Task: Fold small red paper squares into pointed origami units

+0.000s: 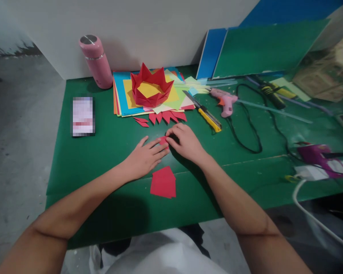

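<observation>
A small red piece of paper [163, 140] lies on the green table, mostly covered by my fingers. My left hand [147, 155] rests flat with its fingers spread, the fingertips pressing on the paper. At the paper's right edge, my right hand [185, 141] pinches it between thumb and fingers. Nearer to me lies a loose stack of red paper squares [163, 182]. Beyond my hands sit several folded red paper pieces [168, 117] in a row. A red pointed paper ring [152, 99] stands on a pile of coloured sheets [122, 102].
A pink bottle [98, 66] and a blurred-out phone-like object [83, 116] are on the left. To the right lie a yellow box cutter [208, 118], a pink glue gun [225, 101] with a looping black cord, clear glue sticks, and a white power strip [311, 172].
</observation>
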`<state>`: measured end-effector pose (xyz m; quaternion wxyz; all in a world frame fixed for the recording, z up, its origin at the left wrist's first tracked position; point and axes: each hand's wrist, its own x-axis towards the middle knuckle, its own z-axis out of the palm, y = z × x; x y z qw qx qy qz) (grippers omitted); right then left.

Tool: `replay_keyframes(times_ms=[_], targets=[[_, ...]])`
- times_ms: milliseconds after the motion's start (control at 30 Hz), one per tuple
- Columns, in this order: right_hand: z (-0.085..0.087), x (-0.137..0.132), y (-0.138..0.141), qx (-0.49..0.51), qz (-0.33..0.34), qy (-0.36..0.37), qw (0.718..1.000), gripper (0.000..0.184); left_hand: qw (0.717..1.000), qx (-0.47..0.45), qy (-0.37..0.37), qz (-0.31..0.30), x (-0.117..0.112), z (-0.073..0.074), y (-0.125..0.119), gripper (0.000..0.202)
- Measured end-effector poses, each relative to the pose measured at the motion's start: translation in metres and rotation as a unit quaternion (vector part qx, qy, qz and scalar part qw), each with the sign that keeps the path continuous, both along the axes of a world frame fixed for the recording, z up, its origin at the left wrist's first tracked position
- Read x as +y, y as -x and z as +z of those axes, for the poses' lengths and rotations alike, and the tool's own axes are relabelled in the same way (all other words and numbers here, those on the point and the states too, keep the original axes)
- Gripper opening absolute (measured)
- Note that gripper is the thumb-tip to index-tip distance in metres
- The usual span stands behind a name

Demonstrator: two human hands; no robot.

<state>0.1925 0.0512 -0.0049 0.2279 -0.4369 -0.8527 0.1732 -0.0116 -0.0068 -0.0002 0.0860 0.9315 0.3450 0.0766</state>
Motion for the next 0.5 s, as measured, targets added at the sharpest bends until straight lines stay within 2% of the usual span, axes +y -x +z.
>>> replay_keyframes(times_ms=[167, 267, 500], targets=[[0.0026, -0.0002, 0.0006, 0.010, 0.010, 0.002, 1.000, 0.003, 1.000, 0.000, 0.009, 0.005, -0.0003, 0.0000, -0.0007, 0.041], [0.0055, -0.0020, 0.0024, 0.032, 0.017, 0.027, 0.999, 0.006, 1.000, 0.000, 0.012, 0.007, -0.0004, -0.0003, -0.0009, 0.041], [0.0088, -0.0086, 0.0043, 0.124, -0.024, 0.090, 0.988, 0.005, 1.000, -0.005, 0.011, 0.004, -0.0004, -0.0001, -0.0006, 0.040]])
